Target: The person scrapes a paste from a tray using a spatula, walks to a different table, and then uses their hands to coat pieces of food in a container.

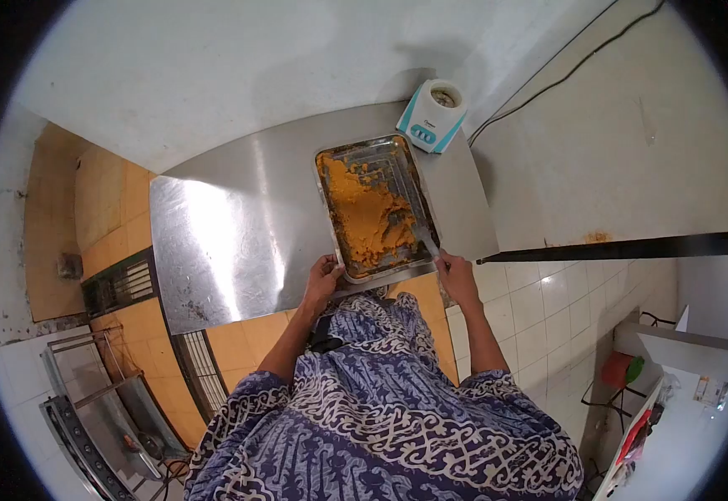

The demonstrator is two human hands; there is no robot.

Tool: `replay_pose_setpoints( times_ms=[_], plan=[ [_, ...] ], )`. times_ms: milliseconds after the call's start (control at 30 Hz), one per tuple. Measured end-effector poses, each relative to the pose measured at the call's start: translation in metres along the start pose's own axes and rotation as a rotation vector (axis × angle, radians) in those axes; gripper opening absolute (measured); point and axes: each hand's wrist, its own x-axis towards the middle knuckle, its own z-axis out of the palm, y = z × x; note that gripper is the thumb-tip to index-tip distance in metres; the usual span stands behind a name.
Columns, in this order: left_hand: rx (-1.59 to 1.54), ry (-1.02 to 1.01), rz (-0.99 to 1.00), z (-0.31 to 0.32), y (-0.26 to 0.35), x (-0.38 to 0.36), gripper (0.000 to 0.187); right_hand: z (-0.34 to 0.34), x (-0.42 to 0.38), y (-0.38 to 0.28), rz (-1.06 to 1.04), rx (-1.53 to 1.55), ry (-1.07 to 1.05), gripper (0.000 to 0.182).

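A rectangular metal baking tray (410,179) lies on the steel table. Thick orange-brown paste (362,213) covers much of its left and lower part, while its upper right shows mostly bare, smeared metal. My left hand (324,280) grips the tray's near left corner, thumb by the rim. In my right hand (457,280) is the handle of a spatula (427,241), held at the tray's near right side. The spatula's blade touches the right edge of the paste.
Behind the tray stands a white and teal blender base (433,117), close to the wall. The steel table (222,242) extends left of the tray. A dark cable (581,63) runs along the wall. At lower left is a metal stove (80,451); a white cabinet (681,417) is at lower right.
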Motion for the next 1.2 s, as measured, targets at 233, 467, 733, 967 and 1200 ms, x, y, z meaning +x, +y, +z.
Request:
replay_pose_setpoints(
  times_ms=[233,467,733,967,1200],
  plan=[
    [-0.055,-0.028,0.002,-0.003,-0.002,0.002,0.015,0.020,-0.010,-0.009,-0.114,0.047,-0.027,0.036],
    [-0.076,-0.075,0.023,-0.005,-0.003,0.004,0.013,0.023,-0.022,-0.037,-0.040,0.050,-0.154,0.043],
    [-0.044,-0.162,0.092,-0.008,0.002,0.004,0.012,0.029,-0.030,-0.054,-0.051,0.078,-0.214,0.043],
    [0.024,-0.191,0.071,-0.003,0.024,-0.013,0.022,0.061,-0.030,-0.054,-0.080,0.153,-0.271,0.036],
    [0.084,-0.175,0.104,-0.014,0.016,0.000,0.025,0.049,-0.019,-0.072,0.420,0.781,-0.489,0.038]
  ],
)
